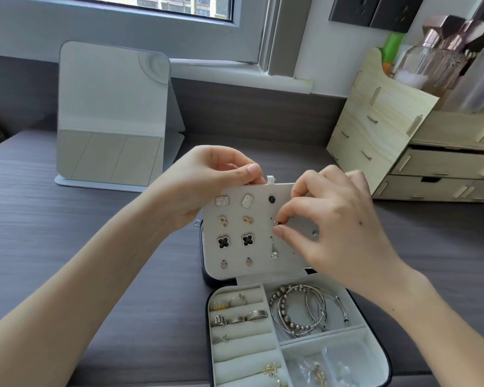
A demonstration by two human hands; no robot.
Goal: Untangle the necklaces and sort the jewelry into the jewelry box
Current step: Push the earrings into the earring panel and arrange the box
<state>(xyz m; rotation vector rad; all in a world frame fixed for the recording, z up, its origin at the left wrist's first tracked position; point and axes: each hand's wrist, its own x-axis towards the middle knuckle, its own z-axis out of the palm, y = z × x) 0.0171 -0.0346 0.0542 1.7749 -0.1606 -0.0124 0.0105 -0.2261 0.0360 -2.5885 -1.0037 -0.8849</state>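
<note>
Jewelry box [380, 356], dark outside and lined with pale soft fabric, is laid open on the grey wood-grain desk [67, 219]. Its white perforated earring panel [259, 270] is held upright at the top edge by the left hand [207, 185]. A small earring [279, 223] is pinched narrowly between thumb and fingers of the right hand [336, 227] against the panel. Clover-shaped and rectangular sparkling studs are pinned in pairs. Silver beaded bracelets [299, 311] are lying in one compartment, rings [239, 317] between padded rolls.
</note>
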